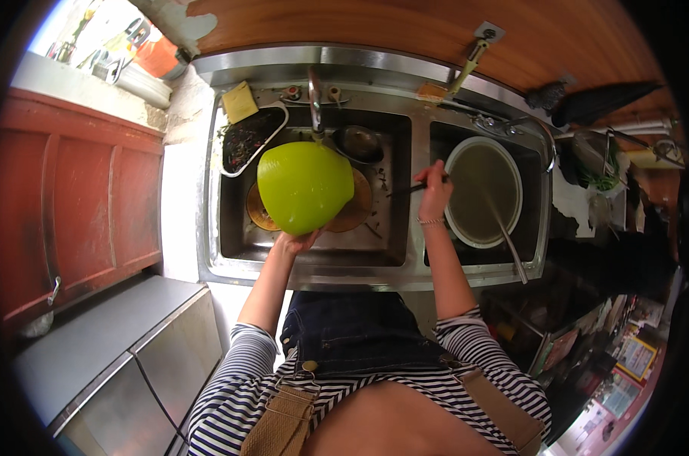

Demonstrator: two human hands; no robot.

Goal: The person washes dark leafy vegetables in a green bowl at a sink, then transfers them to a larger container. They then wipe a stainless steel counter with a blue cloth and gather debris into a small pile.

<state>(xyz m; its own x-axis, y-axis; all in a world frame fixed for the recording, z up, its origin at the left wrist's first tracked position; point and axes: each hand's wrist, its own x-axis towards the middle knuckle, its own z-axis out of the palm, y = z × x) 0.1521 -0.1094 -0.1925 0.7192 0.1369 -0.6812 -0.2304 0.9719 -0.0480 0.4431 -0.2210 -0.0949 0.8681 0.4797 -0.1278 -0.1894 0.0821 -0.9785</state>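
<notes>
My left hand (296, 242) grips the near rim of a lime-green plastic bowl (304, 185), tilted over the left sink basin with its outer side showing. Just beyond the bowl is the faucet spout (316, 108). Over the divider between the two basins, my right hand (435, 192) holds a thin black utensil (404, 191), its tip pointing left; its exact kind is unclear. Partly hidden under the bowl lie a brown round dish (356, 205) and a yellowish one (259, 212). A dark bowl (358, 145) sits behind them.
In the right basin stands a large white-rimmed tub (481, 191) of murky water, a metal handle (508, 239) leaning out. A white strainer bin (250, 137) holds dark scraps, a yellow sponge cloth (239, 102) beside it. A second faucet (541, 137) arches at the right.
</notes>
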